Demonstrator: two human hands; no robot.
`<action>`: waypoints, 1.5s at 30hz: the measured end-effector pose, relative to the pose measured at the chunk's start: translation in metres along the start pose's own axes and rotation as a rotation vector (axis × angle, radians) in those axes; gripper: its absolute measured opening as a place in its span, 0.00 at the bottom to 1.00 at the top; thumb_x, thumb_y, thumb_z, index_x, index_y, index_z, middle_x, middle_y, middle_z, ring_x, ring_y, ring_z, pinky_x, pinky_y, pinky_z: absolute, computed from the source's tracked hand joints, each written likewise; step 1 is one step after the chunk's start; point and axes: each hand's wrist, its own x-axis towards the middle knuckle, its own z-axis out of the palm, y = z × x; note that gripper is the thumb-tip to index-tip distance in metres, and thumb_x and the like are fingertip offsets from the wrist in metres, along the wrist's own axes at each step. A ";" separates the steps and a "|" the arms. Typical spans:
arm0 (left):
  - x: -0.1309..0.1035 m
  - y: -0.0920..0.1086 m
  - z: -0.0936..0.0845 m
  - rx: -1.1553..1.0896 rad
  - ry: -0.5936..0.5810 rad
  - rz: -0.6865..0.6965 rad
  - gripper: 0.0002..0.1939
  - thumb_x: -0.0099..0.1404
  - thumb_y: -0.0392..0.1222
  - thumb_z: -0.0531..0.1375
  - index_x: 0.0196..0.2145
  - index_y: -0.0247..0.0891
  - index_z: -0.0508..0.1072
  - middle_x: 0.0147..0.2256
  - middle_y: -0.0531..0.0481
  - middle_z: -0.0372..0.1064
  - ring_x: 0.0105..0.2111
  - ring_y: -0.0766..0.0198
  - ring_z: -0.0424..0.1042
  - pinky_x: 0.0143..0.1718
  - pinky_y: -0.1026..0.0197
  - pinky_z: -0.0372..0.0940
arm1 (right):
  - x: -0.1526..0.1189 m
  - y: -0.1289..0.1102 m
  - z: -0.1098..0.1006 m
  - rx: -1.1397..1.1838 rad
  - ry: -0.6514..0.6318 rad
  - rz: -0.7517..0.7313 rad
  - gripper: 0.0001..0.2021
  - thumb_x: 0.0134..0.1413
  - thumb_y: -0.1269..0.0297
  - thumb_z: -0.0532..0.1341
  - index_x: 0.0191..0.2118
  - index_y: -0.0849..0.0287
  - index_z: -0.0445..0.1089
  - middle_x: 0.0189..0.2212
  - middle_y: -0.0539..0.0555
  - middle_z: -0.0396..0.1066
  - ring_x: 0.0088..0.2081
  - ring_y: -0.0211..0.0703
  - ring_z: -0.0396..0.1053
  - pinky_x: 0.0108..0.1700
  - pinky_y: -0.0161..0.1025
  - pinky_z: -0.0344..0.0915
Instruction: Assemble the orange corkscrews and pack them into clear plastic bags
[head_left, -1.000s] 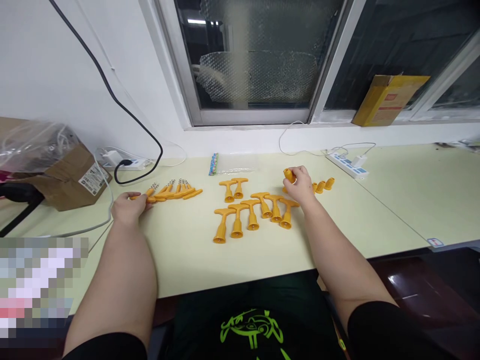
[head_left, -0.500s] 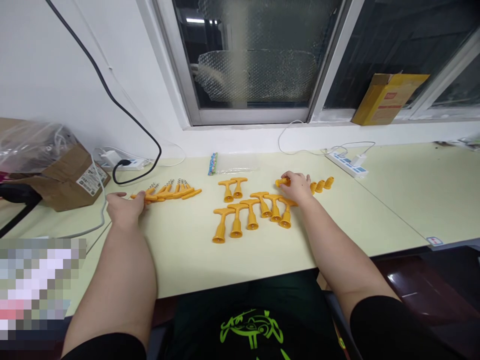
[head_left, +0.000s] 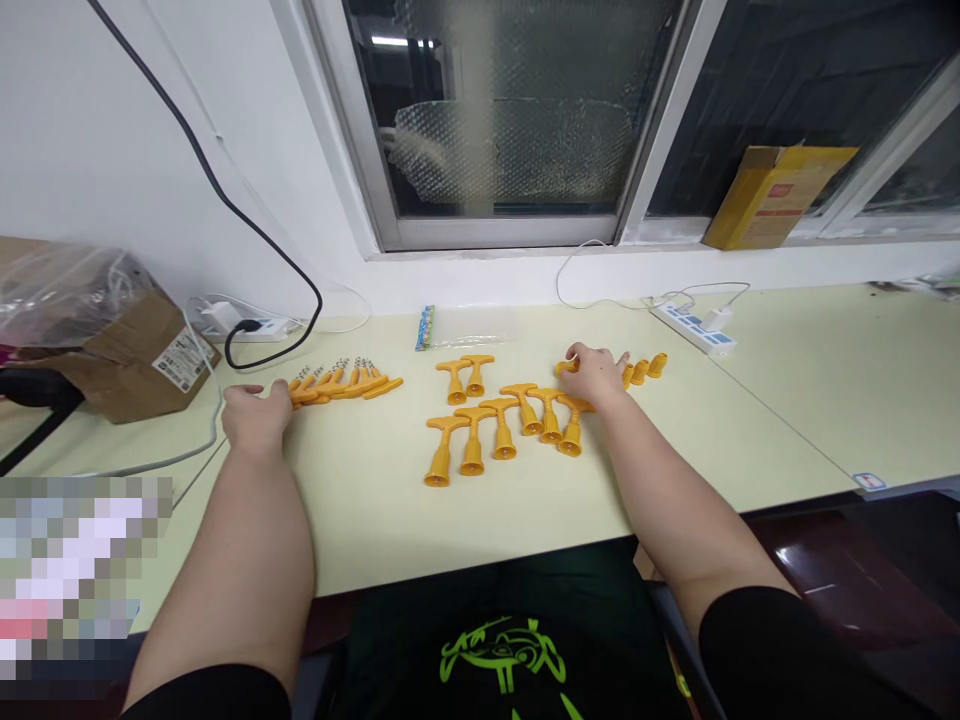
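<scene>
At the left end of a row of orange corkscrew handles (head_left: 349, 387) with metal spirals is my left hand (head_left: 256, 412), its fingers curled at the nearest handle; what it grips is hidden. My right hand (head_left: 596, 374) is closed on a small orange sleeve (head_left: 566, 368), right of the middle. Beside that hand lie several more orange sleeves (head_left: 658, 365). Between my hands, several T-shaped orange corkscrews (head_left: 473, 442) with bell-shaped ends lie in a staggered row, and two more (head_left: 475, 375) lie behind them.
A clear plastic bag (head_left: 472, 327) lies near the wall. Power strips stand at the back left and right (head_left: 694, 328). An open cardboard box (head_left: 142, 360) is at the left, and a black cable (head_left: 217, 190) hangs down. A yellow box (head_left: 780, 197) leans on the window.
My left hand has shifted slightly right, toward the handles. My right hand has turned a little, and the sleeve in it now shows less.
</scene>
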 end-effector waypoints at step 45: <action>-0.139 0.113 0.087 -0.077 -0.384 0.962 0.10 0.68 0.41 0.57 0.42 0.45 0.78 0.42 0.47 0.79 0.50 0.49 0.73 0.63 0.37 0.55 | -0.028 -0.043 0.000 0.301 0.121 -0.367 0.06 0.59 0.63 0.62 0.41 0.54 0.75 0.43 0.56 0.77 0.54 0.58 0.68 0.69 0.73 0.40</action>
